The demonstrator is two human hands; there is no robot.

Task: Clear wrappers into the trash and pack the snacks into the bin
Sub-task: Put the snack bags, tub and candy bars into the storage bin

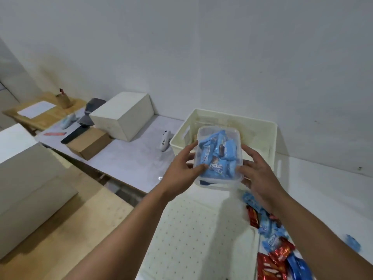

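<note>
Both hands had the clear lidded tub (219, 156) of blue snacks, left hand (181, 168) and right hand (257, 174) curled round opposite sides to keep it level, held right over the cream bin (260, 136), probably about to drop it in

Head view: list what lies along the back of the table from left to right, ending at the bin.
Wooden side table → brown cardboard box → white box → white handheld device → cream bin, in front of which both hands hold the clear container of blue snacks.
</note>
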